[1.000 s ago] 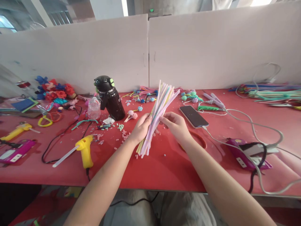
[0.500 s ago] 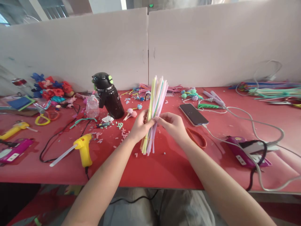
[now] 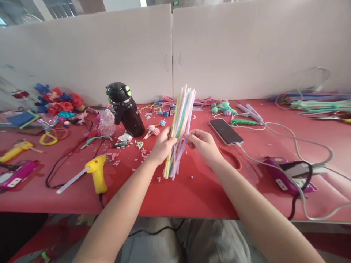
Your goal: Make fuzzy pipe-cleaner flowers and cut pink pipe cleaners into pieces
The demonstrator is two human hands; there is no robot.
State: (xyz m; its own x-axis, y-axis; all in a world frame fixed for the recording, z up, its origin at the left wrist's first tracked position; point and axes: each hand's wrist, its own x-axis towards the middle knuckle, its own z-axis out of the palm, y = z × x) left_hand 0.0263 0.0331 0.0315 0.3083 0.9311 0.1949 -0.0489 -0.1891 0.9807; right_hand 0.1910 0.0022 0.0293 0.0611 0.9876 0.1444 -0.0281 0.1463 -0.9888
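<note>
1. Sticks (image 3: 181,120): one loose bundle, frame center, held up over the surface (image 3: 189,201), near upright with tops leaning slightly right.
2. Left hand (image 3: 163,147): wrapped on bundle, thumb across the front, fingers mostly hidden behind.
3. Right hand (image 3: 201,143): thumb and forefinger pinching at bundle's right edge; how many sticks, can't tell.
4. Just changed: right thumb sits off the left thumb now, out at the right edge; teal sticks show more mid-bundle. Judgement: sticks getting shifted within the grip, bundle not settled.
5. Vs earliest frame: bundle leaned well right with tops fanned; now straighter, tops closer together.
6. Same as earlier: phone (image 3: 226,131) right of center, bottle (image 3: 131,118) left of center, glue gun (image 3: 97,173) lower left, all untouched.
</note>
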